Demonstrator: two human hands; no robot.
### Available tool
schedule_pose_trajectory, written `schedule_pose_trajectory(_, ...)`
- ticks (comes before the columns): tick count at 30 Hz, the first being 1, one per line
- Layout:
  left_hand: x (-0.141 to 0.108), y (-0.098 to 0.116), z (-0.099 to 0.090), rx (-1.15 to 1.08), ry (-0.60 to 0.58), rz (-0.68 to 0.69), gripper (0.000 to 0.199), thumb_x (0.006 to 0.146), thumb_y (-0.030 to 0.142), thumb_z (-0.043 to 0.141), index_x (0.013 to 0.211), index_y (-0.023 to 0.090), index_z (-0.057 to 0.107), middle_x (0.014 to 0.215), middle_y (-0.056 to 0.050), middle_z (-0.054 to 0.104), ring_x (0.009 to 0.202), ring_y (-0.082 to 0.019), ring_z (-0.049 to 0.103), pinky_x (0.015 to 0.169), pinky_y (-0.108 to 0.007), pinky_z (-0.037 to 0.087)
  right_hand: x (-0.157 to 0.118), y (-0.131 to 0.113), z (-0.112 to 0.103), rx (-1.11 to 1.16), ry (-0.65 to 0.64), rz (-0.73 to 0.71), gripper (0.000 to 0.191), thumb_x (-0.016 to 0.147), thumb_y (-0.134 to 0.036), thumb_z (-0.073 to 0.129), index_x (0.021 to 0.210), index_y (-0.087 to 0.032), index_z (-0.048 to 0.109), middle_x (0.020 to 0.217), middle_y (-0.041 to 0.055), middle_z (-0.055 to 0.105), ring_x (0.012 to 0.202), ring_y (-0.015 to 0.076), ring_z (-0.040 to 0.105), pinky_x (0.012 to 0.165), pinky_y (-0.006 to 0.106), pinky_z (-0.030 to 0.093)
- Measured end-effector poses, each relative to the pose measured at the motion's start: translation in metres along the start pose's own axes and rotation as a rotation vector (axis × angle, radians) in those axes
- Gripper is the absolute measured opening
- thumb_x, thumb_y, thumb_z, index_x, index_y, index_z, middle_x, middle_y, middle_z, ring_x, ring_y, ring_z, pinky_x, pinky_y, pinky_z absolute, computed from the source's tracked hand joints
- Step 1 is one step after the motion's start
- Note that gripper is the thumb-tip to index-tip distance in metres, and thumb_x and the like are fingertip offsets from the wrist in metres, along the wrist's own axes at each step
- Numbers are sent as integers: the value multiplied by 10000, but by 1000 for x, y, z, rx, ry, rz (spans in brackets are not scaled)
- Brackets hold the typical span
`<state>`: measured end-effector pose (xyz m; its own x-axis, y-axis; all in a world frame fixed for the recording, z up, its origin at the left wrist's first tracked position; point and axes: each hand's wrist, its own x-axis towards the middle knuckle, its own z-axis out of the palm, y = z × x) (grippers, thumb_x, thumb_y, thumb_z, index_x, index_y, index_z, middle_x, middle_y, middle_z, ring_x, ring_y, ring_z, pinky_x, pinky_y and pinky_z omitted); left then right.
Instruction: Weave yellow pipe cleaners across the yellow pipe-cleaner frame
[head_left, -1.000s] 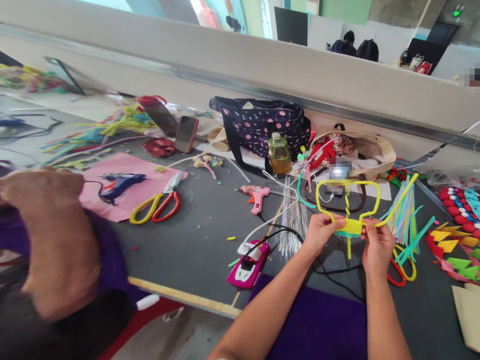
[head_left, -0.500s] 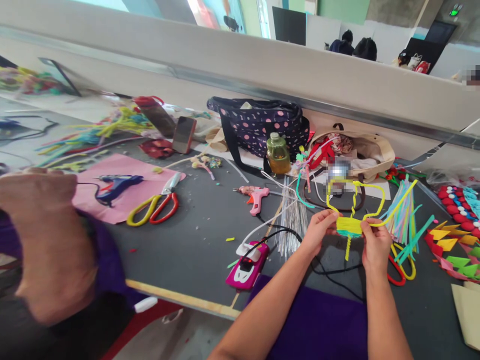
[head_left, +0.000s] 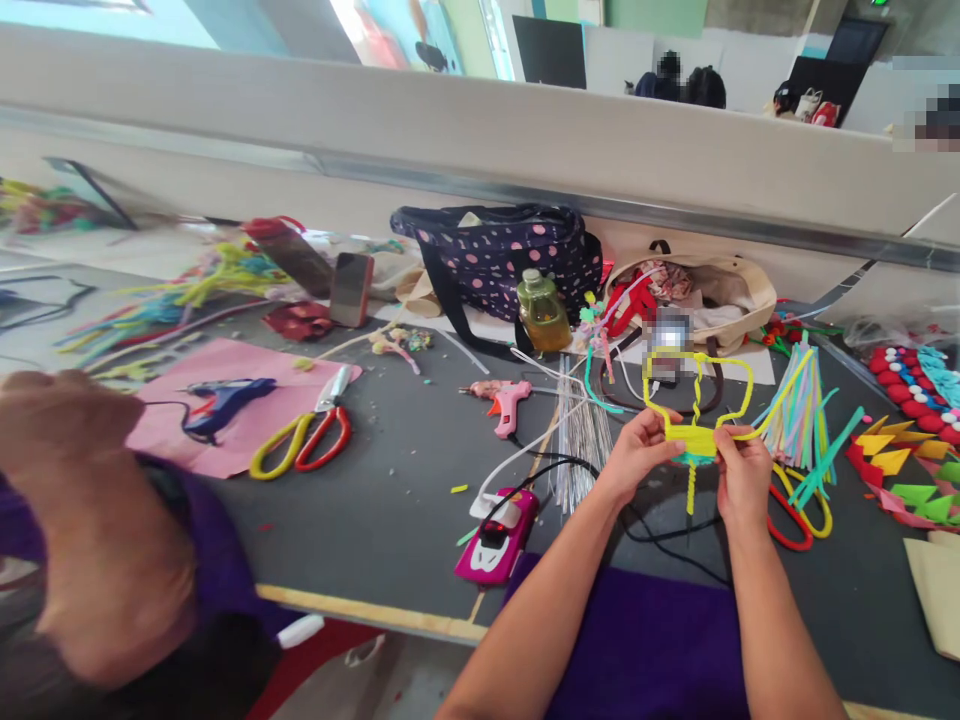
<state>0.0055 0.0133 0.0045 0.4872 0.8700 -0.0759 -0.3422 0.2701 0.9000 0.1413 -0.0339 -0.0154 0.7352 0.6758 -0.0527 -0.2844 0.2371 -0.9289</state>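
A yellow pipe-cleaner frame (head_left: 691,440) with a wrapped middle band, green along its lower edge, is held up over the right part of the table. My left hand (head_left: 643,455) pinches the left end of the band. At the band's right end, the fingers of my right hand (head_left: 742,470) are closed on it, where a long yellow stem slants up to the right. A twisted yellow stem hangs below the band. Silver stems (head_left: 576,450) lie left of my hands, and pastel stems (head_left: 799,410) lie to the right.
Scissors (head_left: 795,515) lie beside my right hand. A pink glue gun (head_left: 504,400), a magenta power strip (head_left: 496,540) and black cables are to the left. Behind stand a bottle (head_left: 543,315) and a dark bag (head_left: 502,250). Another person's arm (head_left: 105,540) is at far left.
The view has shifted slightly. Both my hands still hold the yellow frame, and my left fingers lie a little further over the front of the band.
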Motion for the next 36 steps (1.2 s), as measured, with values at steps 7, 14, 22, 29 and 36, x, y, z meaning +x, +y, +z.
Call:
schedule_pose_trajectory(7, -1, -3, 1, 37, -17, -44, 427, 541, 313, 853, 889, 128, 690, 746, -23, 651, 631, -127, 575, 523, -238, 519, 0, 3, -2, 57, -34, 52, 306, 567, -309, 829, 732, -169, 612, 618, -58, 580, 488, 64, 445, 460, 203, 332)
schedule_pose_trajectory(14, 0, -5, -2, 67, 26, -43, 393, 525, 322, 858, 819, 118, 695, 705, -22, 658, 574, -117, 574, 503, -237, 516, 1, -2, -3, 24, -71, -2, 276, 587, -305, 817, 721, -167, 620, 643, -40, 611, 488, 72, 470, 464, 212, 356)
schedule_pose_trajectory(22, 1, -6, -3, 62, 54, -44, 392, 520, 325, 859, 810, 122, 690, 697, -23, 668, 543, -120, 581, 505, -246, 511, 0, -5, -5, 0, -172, 117, 335, 591, -394, 818, 789, -177, 656, 617, -43, 583, 487, 77, 455, 453, 209, 343)
schedule_pose_trajectory(29, 2, -7, -6, 60, 48, -48, 408, 535, 338, 858, 845, 126, 699, 728, -26, 680, 570, -119, 590, 525, -231, 486, 0, -4, -5, -132, -148, 66, 323, 615, -455, 784, 705, -168, 664, 532, -47, 548, 482, 93, 440, 453, 220, 339)
schedule_pose_trajectory(36, 1, -11, -1, 27, 48, -126, 442, 684, 550, 718, 829, 133, 706, 703, -51, 678, 573, -135, 581, 514, -236, 444, -2, -3, -5, -171, -140, 19, 289, 654, -448, 746, 719, -178, 666, 584, -26, 592, 506, 110, 460, 468, 229, 358)
